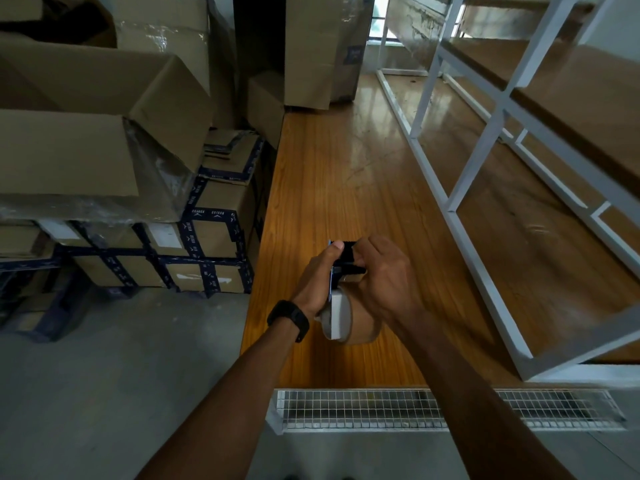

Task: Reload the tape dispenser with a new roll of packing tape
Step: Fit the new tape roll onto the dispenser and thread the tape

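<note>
While both hands cover its frame, little of the tape dispenser [341, 271] shows beyond a dark serrated tip. Left hand [317, 282], black watch [289, 319] at the wrist, grips its side, thumb up. Right hand [384, 278] arches over, fingers [358, 258] pinching the front. The brown packing tape roll [356, 320] sits mounted, held above the wooden counter [329, 188] near its left edge.

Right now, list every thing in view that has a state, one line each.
Tape dispenser: held up over the wooden table, gripped by both hands.
Tape roll: brown, already mounted on the dispenser.
Left hand: closed around the dispenser's side, thumb up near the toothed blade.
Right hand: fingers pinching at the dispenser's front end.
Big cardboard box: flaps open.
White shelf rack: lower levels bare.
</note>
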Available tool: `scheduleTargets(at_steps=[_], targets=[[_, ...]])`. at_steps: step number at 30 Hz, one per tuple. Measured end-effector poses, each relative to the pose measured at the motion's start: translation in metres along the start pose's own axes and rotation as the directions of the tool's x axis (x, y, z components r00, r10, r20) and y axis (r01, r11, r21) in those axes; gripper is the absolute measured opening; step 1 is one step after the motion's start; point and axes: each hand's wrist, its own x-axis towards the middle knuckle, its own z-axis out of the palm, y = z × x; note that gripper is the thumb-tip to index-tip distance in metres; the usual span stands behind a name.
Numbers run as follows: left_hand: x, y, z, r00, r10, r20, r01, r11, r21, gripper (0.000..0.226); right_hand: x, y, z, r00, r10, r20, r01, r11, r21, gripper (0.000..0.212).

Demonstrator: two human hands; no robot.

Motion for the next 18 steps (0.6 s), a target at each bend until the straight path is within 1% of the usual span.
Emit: scheduleTargets(at_steps=[2,3,5,7,8,9,11,13,15,18], targets=[[-0.001,-0.003,0.001,1.0,-0.012,0.018,0.012,1.0,0.017,0.05,-0.002,0.002,0.001,0.999,0.035,0.028,-0.035,0.999,0.002,0.018],[-0.001,-0.004,0.002,1.0,-0.011,0.006,0.011,1.0,0.028,0.058,-0.002,0.002,0.001,0.998,0.046,0.05,-0.046,0.999,0.0,0.019],[0.001,-0.01,0.005,0.999,0.0,-0.051,0.004,0.997,0.079,0.085,-0.003,0.004,0.001,0.995,0.043,0.087,-0.043,0.999,0.0,0.022],[0.006,-0.014,0.006,0.993,0.019,-0.116,0.001,0.985,0.171,0.11,-0.003,0.004,-0.001,0.993,0.066,0.093,-0.068,0.998,0.016,0.016],[0.008,-0.015,0.005,0.993,0.031,-0.118,-0.005,0.978,0.209,0.117,-0.004,0.003,0.0,0.993,0.092,0.077,-0.096,0.995,0.039,0.011],[0.009,-0.015,0.004,0.993,0.04,-0.108,-0.014,0.972,0.235,0.121,-0.006,0.002,0.0,0.99,0.131,0.054,-0.135,0.988,0.071,0.015],[0.008,-0.011,0.004,0.994,0.041,-0.1,-0.015,0.968,0.25,0.12,-0.012,0.0,0.004,0.978,0.21,-0.01,-0.206,0.969,0.136,0.026],[0.007,-0.009,0.004,0.996,0.022,-0.085,-0.002,0.973,0.23,0.109,-0.014,-0.002,0.006,0.967,0.248,-0.059,-0.236,0.959,0.16,0.02],[0.006,-0.009,0.004,0.997,0.009,-0.079,0.006,0.981,0.195,0.101,-0.015,-0.003,0.008,0.966,0.244,-0.085,-0.228,0.96,0.162,0.009],[0.005,-0.015,0.003,0.998,0.021,-0.057,-0.011,0.987,0.163,0.096,-0.019,-0.002,0.008,0.978,0.167,-0.122,-0.149,0.979,0.142,0.01]])
